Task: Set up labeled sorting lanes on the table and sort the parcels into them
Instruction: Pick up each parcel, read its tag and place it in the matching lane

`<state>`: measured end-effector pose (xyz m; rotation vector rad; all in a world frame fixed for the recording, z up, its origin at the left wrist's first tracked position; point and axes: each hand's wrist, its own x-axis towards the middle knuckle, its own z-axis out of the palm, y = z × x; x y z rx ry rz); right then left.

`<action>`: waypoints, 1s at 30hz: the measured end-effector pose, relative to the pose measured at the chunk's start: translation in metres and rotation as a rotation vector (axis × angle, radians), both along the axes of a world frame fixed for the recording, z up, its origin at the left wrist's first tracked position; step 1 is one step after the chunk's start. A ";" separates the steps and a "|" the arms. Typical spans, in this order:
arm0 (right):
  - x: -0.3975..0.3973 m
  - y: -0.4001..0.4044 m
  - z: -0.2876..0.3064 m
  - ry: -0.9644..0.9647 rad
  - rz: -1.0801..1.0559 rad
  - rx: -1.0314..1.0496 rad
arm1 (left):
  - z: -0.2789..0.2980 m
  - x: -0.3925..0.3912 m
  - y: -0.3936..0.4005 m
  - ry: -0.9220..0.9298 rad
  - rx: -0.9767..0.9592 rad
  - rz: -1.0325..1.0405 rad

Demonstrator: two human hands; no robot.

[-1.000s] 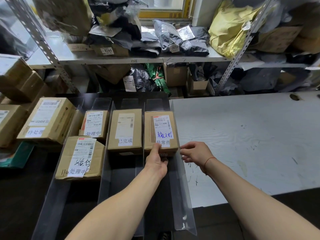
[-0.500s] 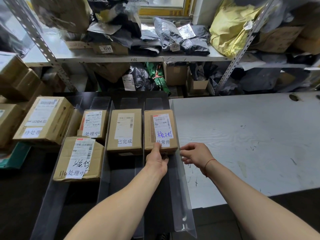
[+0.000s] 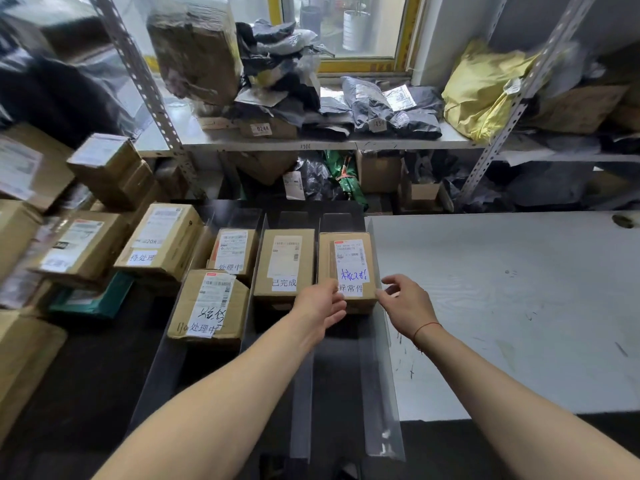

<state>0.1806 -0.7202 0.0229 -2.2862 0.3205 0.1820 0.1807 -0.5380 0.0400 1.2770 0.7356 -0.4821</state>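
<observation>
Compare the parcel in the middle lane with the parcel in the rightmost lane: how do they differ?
The middle-lane parcel lies untouched; the rightmost-lane parcel has the left hand and right hand at its near corners. The rightmost-lane parcel's label has blue handwriting; the middle-lane parcel's has none. Their printed white tags read differently. Both are brown cardboard boxes lying flat.
</observation>
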 end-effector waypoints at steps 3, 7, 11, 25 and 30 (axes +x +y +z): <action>0.001 0.016 0.027 -0.067 0.061 0.005 | 0.017 -0.002 0.024 -0.172 0.254 -0.134; -0.004 0.041 0.051 -0.137 0.134 -0.038 | 0.034 -0.014 0.070 -0.431 0.765 -0.387; -0.012 0.082 0.067 -0.153 0.240 -0.155 | 0.046 -0.025 0.127 -0.527 0.987 -0.495; -0.045 0.346 0.116 -0.207 0.328 -0.208 | 0.090 -0.065 0.395 -0.667 1.203 -0.627; -0.030 0.412 0.121 -0.214 0.369 -0.181 | 0.099 -0.051 0.464 -0.659 1.214 -0.627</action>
